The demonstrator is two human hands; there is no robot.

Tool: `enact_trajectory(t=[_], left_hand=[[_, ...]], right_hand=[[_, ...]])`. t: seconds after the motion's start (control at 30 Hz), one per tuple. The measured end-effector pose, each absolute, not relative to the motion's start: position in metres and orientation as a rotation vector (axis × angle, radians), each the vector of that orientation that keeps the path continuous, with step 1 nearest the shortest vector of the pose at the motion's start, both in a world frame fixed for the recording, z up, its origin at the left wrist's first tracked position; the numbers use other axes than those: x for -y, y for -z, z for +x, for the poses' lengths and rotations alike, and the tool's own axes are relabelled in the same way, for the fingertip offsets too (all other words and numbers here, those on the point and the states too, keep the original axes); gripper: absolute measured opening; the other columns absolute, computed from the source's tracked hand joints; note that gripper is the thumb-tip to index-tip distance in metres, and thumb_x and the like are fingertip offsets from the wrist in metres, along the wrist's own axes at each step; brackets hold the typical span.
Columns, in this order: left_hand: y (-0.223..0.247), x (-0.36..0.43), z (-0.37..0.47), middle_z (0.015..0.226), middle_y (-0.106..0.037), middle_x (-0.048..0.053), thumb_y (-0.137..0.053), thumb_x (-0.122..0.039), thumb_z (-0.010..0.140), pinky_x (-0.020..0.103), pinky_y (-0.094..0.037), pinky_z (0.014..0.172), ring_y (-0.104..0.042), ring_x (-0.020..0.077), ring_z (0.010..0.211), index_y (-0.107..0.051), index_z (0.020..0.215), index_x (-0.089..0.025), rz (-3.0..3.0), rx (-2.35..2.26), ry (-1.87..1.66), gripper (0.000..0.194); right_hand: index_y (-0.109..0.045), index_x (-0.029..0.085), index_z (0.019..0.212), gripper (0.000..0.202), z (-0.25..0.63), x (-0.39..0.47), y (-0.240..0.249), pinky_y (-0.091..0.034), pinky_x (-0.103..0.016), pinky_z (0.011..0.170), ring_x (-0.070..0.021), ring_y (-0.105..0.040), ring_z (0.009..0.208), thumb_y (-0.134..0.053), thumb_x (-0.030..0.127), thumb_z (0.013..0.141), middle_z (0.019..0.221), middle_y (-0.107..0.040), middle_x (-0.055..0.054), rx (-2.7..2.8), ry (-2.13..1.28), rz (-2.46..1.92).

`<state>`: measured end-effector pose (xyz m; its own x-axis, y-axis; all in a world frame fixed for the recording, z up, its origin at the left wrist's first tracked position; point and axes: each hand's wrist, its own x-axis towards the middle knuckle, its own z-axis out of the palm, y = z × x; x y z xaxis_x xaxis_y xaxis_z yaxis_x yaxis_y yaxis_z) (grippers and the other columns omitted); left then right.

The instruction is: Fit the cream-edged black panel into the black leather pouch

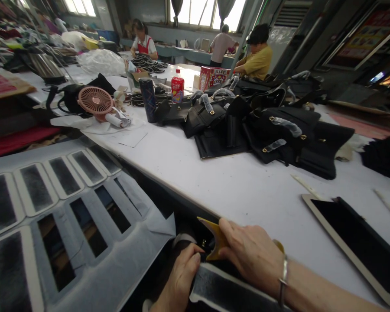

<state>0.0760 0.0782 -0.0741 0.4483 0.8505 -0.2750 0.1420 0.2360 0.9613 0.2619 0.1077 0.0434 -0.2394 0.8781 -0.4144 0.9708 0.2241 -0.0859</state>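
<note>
At the table's front edge, my right hand [251, 251], a metal bangle at its wrist, grips a thin yellow piece [216, 236] with a curved-in edge. Just left of it my left hand [182, 275] is closed, thumb against fingers, at the edge of dark material beside the yellow piece. What it pinches is mostly hidden. A small gold-coloured fitting shows in the dark gap between the hands. Below them lies a black panel [230, 290] with a pale border, partly covered by my right forearm.
On the left, a grey sheet [139, 229] carries several pale-bordered black panels [35, 188] and has cut-out slots. Black bags [276, 125] pile across the white table [182, 169]. A pink fan [95, 102], dark tumbler [147, 99] and red bottle [177, 86] stand behind. Several people work farther back.
</note>
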Motion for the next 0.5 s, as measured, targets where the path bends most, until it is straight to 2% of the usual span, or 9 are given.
enact_trajectory(t=[0.17, 0.3, 0.4, 0.5], left_hand=[[0.06, -0.082, 0.074, 0.091, -0.062, 0.003, -0.034, -0.044, 0.098, 0.029, -0.041, 0.079, -0.055, 0.0198, 0.085, -0.061, 0.099, -0.019, 1.295, -0.901, -0.618, 0.037], [0.064, -0.087, 0.073, 0.083, -0.06, 0.0, -0.042, -0.041, 0.094, 0.028, -0.039, 0.074, -0.053, 0.018, 0.08, -0.062, 0.099, -0.019, 1.256, -0.892, -0.552, 0.03], [0.066, -0.095, 0.074, 0.084, -0.063, 0.001, -0.044, -0.039, 0.091, 0.028, -0.04, 0.076, -0.055, 0.0188, 0.082, -0.067, 0.097, -0.017, 1.247, -0.86, -0.527, 0.033], [0.065, -0.101, 0.076, 0.084, -0.067, 0.004, -0.045, -0.045, 0.089, 0.03, -0.041, 0.076, -0.057, 0.0205, 0.082, -0.073, 0.089, -0.013, 1.246, -0.851, -0.496, 0.042]], right_hand=[[-0.052, 0.021, 0.096, 0.018, 0.252, -0.093, -0.047, -0.03, -0.033, 0.048, -0.0298, -0.069, 0.066, -0.066, 0.016, 0.086, 0.085, -0.068, -0.002, -2.334, 0.186, 1.716], [-0.051, 0.021, 0.097, 0.016, 0.256, -0.079, -0.048, -0.034, -0.034, 0.052, -0.031, -0.071, 0.073, -0.063, 0.018, 0.087, 0.089, -0.071, -0.004, -2.295, 0.267, 1.839], [-0.048, 0.02, 0.099, 0.012, 0.27, -0.067, -0.048, -0.036, -0.034, 0.055, -0.0322, -0.071, 0.079, -0.057, 0.022, 0.092, 0.089, -0.072, -0.006, -2.236, 0.305, 1.991], [-0.046, 0.02, 0.102, 0.013, 0.289, -0.051, -0.045, -0.037, -0.035, 0.059, -0.0298, -0.068, 0.075, -0.046, 0.031, 0.096, 0.077, -0.069, -0.005, -2.123, 0.537, 2.316]])
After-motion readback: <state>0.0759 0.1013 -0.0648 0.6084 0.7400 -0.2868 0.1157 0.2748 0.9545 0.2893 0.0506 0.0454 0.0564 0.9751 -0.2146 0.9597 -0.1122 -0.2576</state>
